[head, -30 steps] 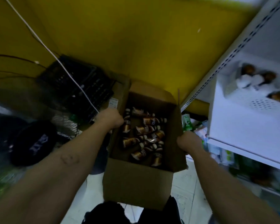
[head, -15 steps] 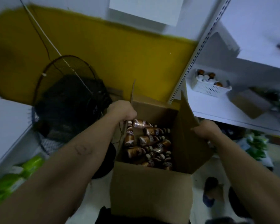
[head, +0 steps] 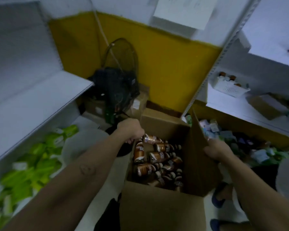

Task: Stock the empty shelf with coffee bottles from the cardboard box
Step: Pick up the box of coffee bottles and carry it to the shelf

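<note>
The left hand point(head: 130, 129) curls its fingers over the left wall of the cardboard box point(head: 160, 212), and the right hand point(head: 215, 150) grips the right flap. The coffee bottles point(head: 158, 156) lie on their sides inside the box, between both hands and lower. Most have the long axis running from one hand toward the other. The left hand is nearer, just beside the top bottle. A bare white shelf point(head: 40, 100) stands further left of it, probably the one to stock.

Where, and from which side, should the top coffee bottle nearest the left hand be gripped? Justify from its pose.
Round its labelled body, from above: the coffee bottle lies sideways on top of the others, and the cardboard box walls block side approaches.
</note>
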`<action>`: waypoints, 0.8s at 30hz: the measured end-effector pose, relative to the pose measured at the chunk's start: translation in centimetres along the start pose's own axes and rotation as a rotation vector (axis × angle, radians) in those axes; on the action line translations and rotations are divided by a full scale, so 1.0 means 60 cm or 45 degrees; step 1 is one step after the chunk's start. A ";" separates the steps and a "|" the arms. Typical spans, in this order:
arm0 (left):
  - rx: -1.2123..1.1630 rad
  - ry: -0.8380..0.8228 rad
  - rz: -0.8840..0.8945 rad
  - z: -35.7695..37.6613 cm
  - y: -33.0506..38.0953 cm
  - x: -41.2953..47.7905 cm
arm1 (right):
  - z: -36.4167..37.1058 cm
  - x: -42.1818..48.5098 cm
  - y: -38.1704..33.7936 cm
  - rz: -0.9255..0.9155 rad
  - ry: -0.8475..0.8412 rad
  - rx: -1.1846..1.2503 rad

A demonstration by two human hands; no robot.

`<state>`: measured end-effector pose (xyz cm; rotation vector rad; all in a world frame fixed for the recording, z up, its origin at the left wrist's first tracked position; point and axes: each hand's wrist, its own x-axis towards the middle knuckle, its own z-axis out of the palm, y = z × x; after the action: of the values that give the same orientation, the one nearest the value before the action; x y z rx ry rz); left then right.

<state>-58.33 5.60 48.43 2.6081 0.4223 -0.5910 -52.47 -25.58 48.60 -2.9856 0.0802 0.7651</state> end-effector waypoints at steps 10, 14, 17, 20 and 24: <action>-0.312 -0.062 -0.385 0.136 -0.270 -0.329 | 0.177 -0.182 -0.161 -0.417 -0.200 -0.259; -0.515 0.014 -0.579 0.199 -0.407 -0.487 | 0.269 -0.278 -0.286 -0.607 -0.260 -0.375; -0.599 0.040 -0.699 0.259 -0.496 -0.616 | 0.338 -0.373 -0.369 -0.805 -0.232 -0.553; -0.587 0.157 -0.903 0.319 -0.580 -0.735 | 0.410 -0.464 -0.436 -0.949 -0.202 -0.642; -0.667 0.310 -1.049 0.377 -0.679 -0.874 | 0.492 -0.585 -0.504 -1.076 -0.236 -0.644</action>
<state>-126.59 19.82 40.57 1.9287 1.5312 -0.3250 -95.40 7.90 40.98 -2.8485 -1.4577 1.0058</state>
